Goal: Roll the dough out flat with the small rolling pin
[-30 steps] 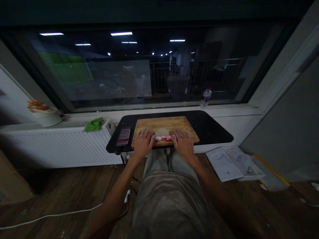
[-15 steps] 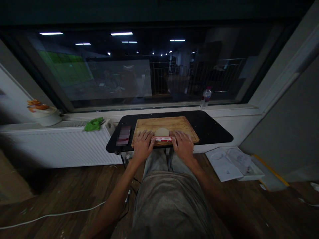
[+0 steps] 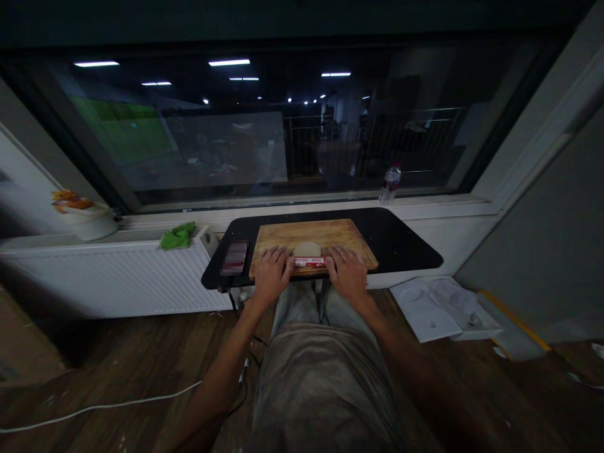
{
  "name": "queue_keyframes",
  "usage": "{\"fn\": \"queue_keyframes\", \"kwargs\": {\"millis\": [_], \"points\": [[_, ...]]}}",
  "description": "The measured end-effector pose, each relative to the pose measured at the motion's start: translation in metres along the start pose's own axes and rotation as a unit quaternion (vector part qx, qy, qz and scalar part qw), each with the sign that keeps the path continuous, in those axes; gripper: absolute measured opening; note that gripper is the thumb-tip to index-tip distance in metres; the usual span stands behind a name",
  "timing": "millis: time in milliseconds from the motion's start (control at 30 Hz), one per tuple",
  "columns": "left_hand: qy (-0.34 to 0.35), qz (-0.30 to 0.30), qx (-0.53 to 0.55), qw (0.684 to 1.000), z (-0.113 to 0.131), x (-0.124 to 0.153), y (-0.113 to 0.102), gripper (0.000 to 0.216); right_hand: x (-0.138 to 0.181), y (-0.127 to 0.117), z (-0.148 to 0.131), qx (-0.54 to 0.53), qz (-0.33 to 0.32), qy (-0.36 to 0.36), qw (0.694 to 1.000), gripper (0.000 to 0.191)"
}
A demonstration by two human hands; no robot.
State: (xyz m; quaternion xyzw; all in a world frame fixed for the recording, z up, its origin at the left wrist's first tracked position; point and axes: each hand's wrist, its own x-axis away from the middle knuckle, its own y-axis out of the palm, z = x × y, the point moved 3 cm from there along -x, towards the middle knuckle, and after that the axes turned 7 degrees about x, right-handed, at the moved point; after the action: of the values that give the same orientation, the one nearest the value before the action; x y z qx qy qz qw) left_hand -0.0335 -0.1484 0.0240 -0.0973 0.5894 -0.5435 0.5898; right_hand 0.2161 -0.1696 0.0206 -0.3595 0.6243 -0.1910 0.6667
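A wooden board [image 3: 283, 236] lies on a small black table [image 3: 406, 242]. On it sits a pale flat round of dough [image 3: 306, 249]. Across the dough's near edge lies a white cylinder with a red label [image 3: 309, 261]. My left hand [image 3: 271, 274] rests flat on its left end, fingers stretched out. My right hand [image 3: 348, 272] lies the same way on its right end. Both palms press down on it, and neither hand is wrapped round it.
A phone [image 3: 234, 257] lies on the table left of the board. A water bottle [image 3: 389, 185] stands on the sill. On the radiator [image 3: 108, 277] lie a green cloth [image 3: 178, 235] and a white bowl [image 3: 87, 220]. Papers [image 3: 443, 308] and a white cable [image 3: 94, 409] lie on the floor.
The cylinder rolled a little toward me under both palms, then back toward the dough. The hands kept their place on its ends.
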Motion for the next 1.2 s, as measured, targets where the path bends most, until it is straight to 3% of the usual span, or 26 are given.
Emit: {"fn": "queue_keyframes", "kwargs": {"millis": [467, 767, 1200], "points": [[-0.034, -0.042, -0.036, 0.998, 0.000, -0.020, 0.001, 0.043, -0.028, -0.010, -0.002, 0.026, -0.078, 0.023, 0.996, 0.046], [-0.056, -0.087, -0.063, 0.993, 0.006, -0.040, -0.010, 0.047, -0.050, -0.016, -0.006, 0.057, -0.160, 0.054, 0.984, 0.050], [-0.097, -0.147, -0.116, 0.977, 0.009, -0.073, -0.010, 0.055, -0.089, -0.001, 0.004, 0.085, -0.238, 0.056, 0.966, 0.053]]}}
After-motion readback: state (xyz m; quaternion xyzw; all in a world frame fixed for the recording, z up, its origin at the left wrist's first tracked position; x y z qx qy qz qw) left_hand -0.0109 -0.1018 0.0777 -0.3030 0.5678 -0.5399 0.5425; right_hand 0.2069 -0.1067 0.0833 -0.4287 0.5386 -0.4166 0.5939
